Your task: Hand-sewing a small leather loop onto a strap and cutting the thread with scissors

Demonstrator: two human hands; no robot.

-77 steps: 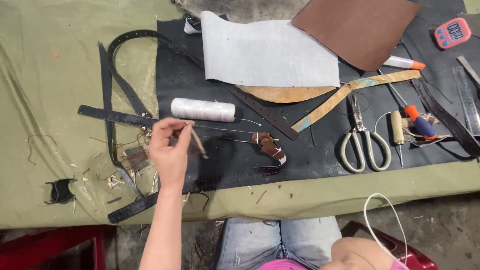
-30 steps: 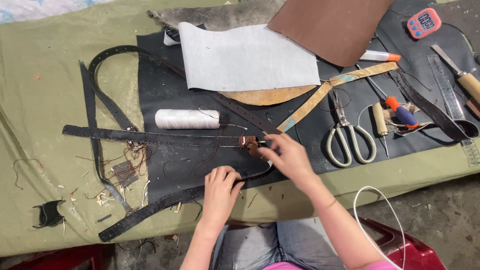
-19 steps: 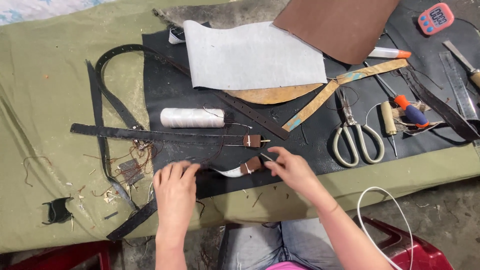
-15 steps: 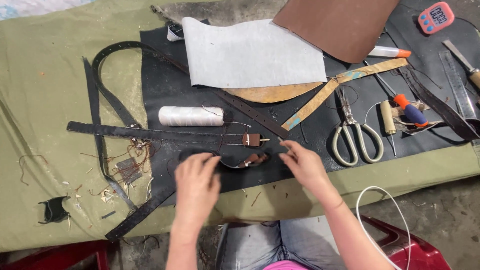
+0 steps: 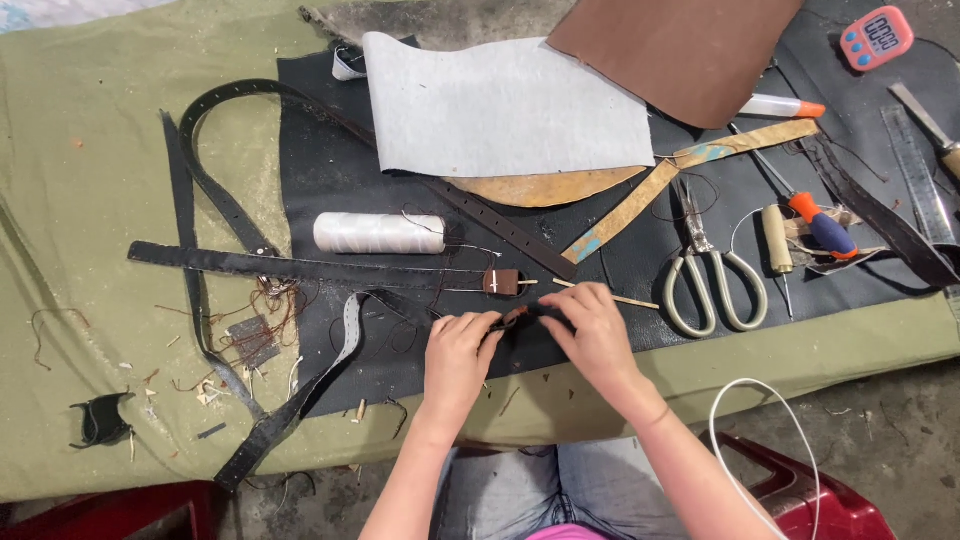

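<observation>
- Black leather strap (image 5: 300, 400), pinched between the left hand (image 5: 455, 360) and the right hand (image 5: 598, 335), with a row of small punched holes.
- White thread spool (image 5: 380, 232), above the left hand.
- Scissors (image 5: 712, 280) with pale cream handles, right of the right hand.
- Olive-green cloth (image 5: 70, 230) beneath.
- Grey sheet (image 5: 500, 105), brown leather sheet (image 5: 680, 50) farther up.

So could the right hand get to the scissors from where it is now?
Probably yes. The right hand is pinching the dark strap with the left hand; the scissors lie just to its right on the black mat, nothing between.
</observation>
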